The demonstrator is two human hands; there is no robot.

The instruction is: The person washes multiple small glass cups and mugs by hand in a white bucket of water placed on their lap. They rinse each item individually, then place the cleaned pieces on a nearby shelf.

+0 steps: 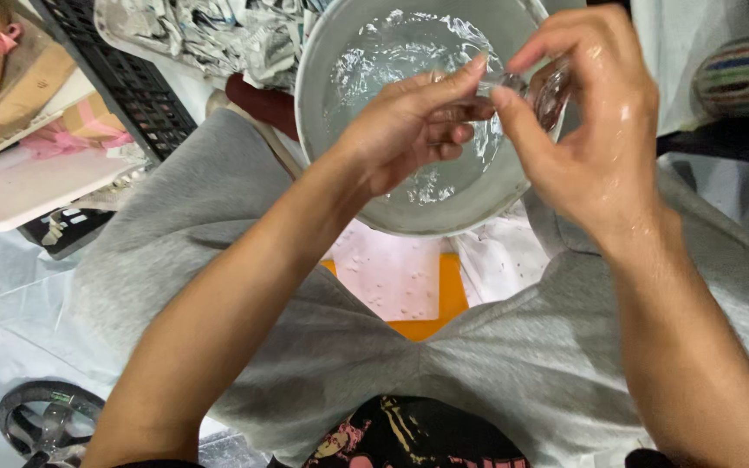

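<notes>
Head view: both hands, left hand [409, 130] and right hand [595, 130], are pinching a small clear glass piece [541, 91] over the water basin [318, 104]. Wet, so probably slippery and fragile; gripping its rim looks safest.

Head view, looking down at your lap. Your left hand [409, 130] and right hand [595, 130] meet above a grey basin [322, 130] of water, both pinching a small clear glass piece [535, 91] between wet fingertips. The basin sits between your knees, clad in grey shorts [218, 225]. A black crate [132, 82] and crumpled newspaper [218, 30] lie to the upper left.
</notes>
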